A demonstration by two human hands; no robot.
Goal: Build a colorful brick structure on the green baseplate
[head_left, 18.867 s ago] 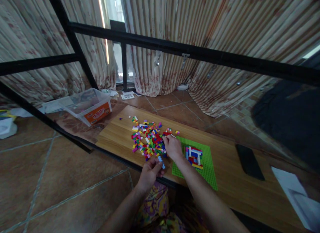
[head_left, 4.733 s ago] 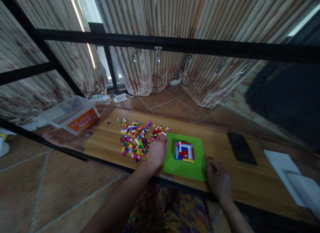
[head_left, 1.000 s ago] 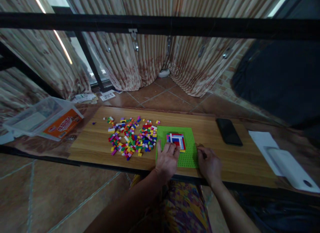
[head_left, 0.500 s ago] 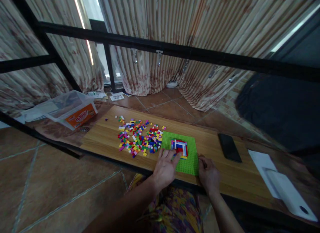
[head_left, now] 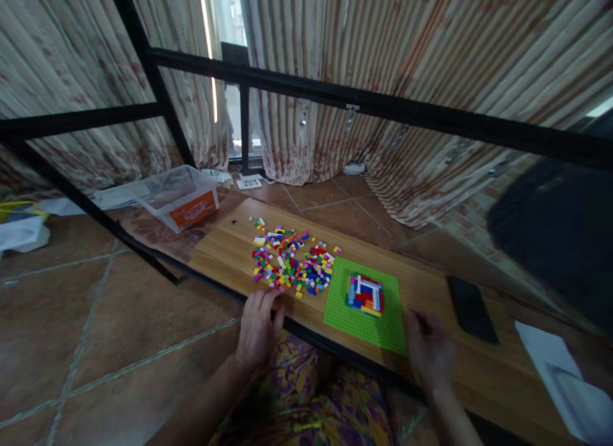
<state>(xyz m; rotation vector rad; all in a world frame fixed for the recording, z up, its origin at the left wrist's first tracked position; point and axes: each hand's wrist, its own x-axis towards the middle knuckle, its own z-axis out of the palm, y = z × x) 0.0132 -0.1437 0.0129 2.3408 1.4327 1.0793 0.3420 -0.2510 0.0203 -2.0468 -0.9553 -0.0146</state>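
Observation:
A green studded baseplate (head_left: 338,305) lies on the wooden table, with a small block of red, blue, white and yellow toy bricks (head_left: 365,295) built near its middle. To its left spreads a loose pile of toy bricks (head_left: 292,261) in many colours. My left hand (head_left: 259,324) rests at the table's front edge, just below the pile, fingers bent and thumb apart, and no brick shows in it. Beside the baseplate's right edge, my right hand (head_left: 431,347) is smeared by motion with its fingers curled inward; whatever they may hold is hidden.
A black phone (head_left: 472,308) lies right of the baseplate. White paper and a white object (head_left: 587,401) are at the far right. A clear plastic box (head_left: 179,197) with an orange label stands beyond the table's left end. A black metal rail (head_left: 311,88) crosses behind.
My left hand has left the brick build and moved left to the front of the pile. My right hand has come away from the baseplate's edge. The view has turned left.

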